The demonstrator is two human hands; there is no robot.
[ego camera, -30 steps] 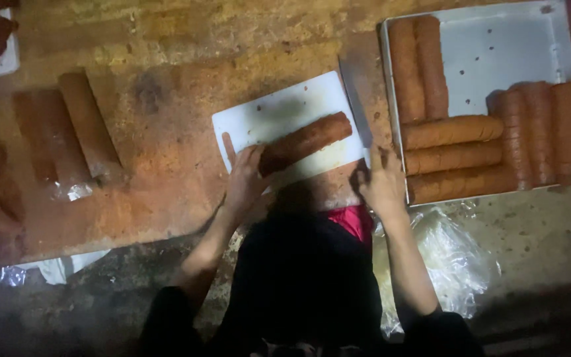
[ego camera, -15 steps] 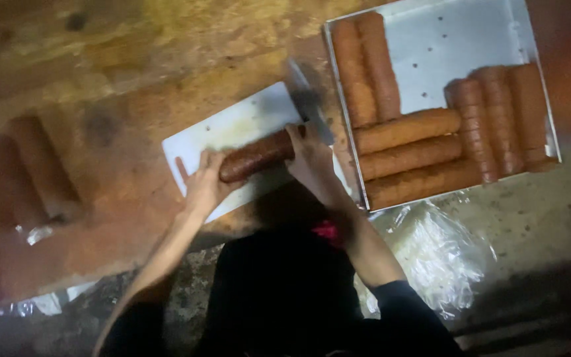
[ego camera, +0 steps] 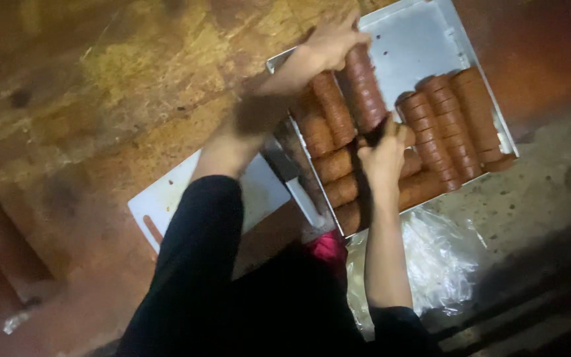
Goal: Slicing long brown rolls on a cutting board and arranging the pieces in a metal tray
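Sliced sausage log [ego camera: 363, 89] now off the white cutting board [ego camera: 173, 198], carried over the metal tray [ego camera: 424, 39]; left hand [ego camera: 330, 41] grips its far end, right hand [ego camera: 386, 149] its near end. Knife [ego camera: 292, 182] lies on board; cutting stage looks finished.

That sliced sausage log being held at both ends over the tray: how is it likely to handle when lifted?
The sliced sausage log probably sags or splits without support: the left hand and right hand press in on its two ends. Being round, it would likely roll on the flat metal tray. Its glossy skin suggests a slippery grip.
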